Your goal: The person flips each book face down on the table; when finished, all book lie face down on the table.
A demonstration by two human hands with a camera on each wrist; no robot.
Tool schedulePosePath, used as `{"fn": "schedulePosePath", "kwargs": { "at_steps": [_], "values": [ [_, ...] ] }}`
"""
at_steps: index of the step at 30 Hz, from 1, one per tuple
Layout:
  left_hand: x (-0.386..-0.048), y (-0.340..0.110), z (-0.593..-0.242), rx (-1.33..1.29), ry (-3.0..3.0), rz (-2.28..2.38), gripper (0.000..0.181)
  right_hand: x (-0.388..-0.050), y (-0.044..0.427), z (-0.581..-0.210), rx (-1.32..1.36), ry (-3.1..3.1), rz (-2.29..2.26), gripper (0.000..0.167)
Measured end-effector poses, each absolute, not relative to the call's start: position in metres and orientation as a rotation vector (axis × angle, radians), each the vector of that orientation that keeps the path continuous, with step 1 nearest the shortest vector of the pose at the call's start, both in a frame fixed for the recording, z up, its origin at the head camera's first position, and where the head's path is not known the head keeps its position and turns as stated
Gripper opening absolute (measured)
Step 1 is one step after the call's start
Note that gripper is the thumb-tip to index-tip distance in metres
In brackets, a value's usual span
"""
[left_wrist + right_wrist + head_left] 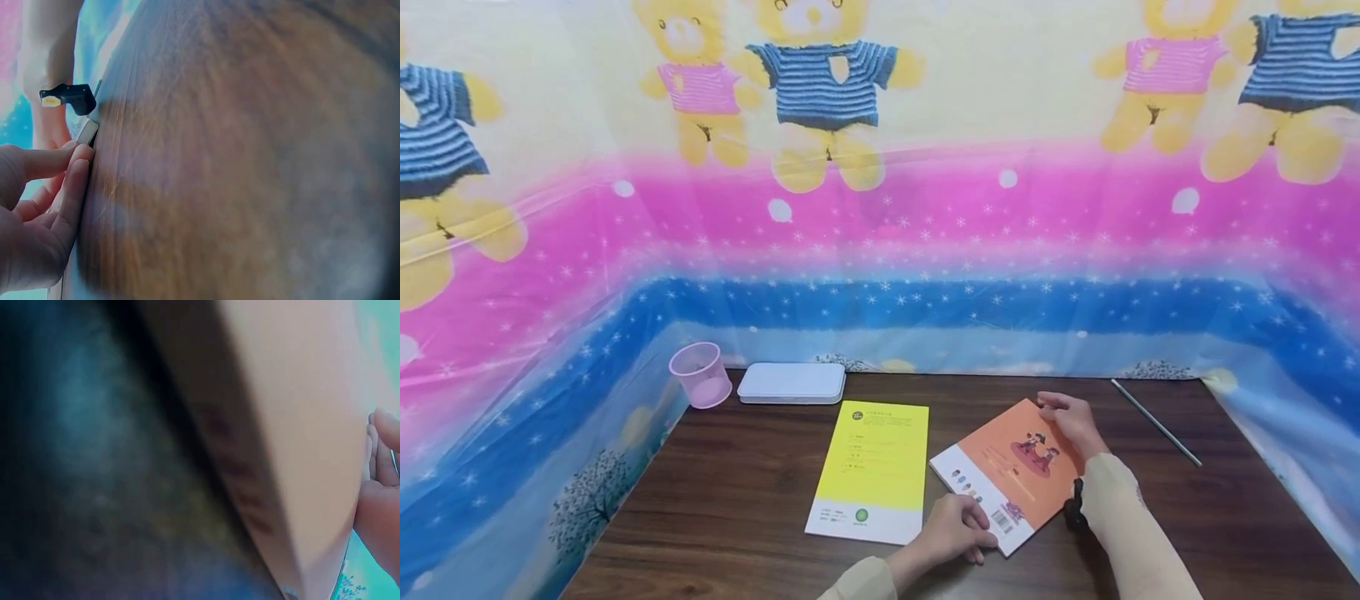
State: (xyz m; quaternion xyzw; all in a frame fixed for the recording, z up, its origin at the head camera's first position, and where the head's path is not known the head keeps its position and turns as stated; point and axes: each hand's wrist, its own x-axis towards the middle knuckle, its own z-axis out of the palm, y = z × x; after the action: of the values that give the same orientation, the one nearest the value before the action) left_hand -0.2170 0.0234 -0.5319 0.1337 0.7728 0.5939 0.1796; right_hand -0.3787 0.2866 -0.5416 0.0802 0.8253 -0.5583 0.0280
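Observation:
An orange book (1007, 454) with a white band, small cartoon figures and a barcode lies slanted between the two hands. At its near corner the left hand (953, 531) pinches the edge; in the left wrist view the thumb and fingers of the left hand (47, 209) close on the book's edge (87, 132), just above the tabletop. The right hand (1070, 419) grips the book's far right edge. Seen from the right wrist, the book (300, 425) looms large and blurred, with the right hand (382, 481) partly cut off at its edge.
Left of the orange book lies a yellow book (876, 454) with a white lower band. Farther back on the dark wooden table (715, 492) are a white flat case (792, 382) and a pink cup (702, 377). A thin grey stick (1156, 422) lies at right. A printed curtain (940, 217) surrounds the table.

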Motion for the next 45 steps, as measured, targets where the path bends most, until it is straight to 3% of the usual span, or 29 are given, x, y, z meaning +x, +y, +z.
{"fn": "schedulePosePath", "kwargs": {
  "at_steps": [8,16,24,31,38,45],
  "values": [
    [-0.222,0.014,-0.525,0.382,2.103,1.753,0.011,-0.371,0.314,-0.527,0.183,2.488,-1.836,0.049],
    [-0.255,-0.018,-0.506,0.379,2.302,1.799,0.021,-0.348,0.348,-0.517,0.032,2.559,-1.713,0.067],
    [-0.288,-0.045,-0.498,0.332,2.461,1.723,0.029,-0.310,0.368,-0.520,0.002,2.610,-1.588,0.065],
    [-0.296,-0.047,-0.506,0.316,2.473,1.620,0.033,-0.281,0.377,-0.537,0.085,2.592,-1.539,0.063],
    [-0.296,-0.041,-0.517,0.310,2.555,1.543,0.027,-0.280,0.370,-0.544,0.174,2.680,-1.435,0.065],
    [-0.296,-0.035,-0.518,0.331,2.575,1.511,0.021,-0.286,0.367,-0.546,0.257,2.718,-1.425,0.051]
  ]
}}
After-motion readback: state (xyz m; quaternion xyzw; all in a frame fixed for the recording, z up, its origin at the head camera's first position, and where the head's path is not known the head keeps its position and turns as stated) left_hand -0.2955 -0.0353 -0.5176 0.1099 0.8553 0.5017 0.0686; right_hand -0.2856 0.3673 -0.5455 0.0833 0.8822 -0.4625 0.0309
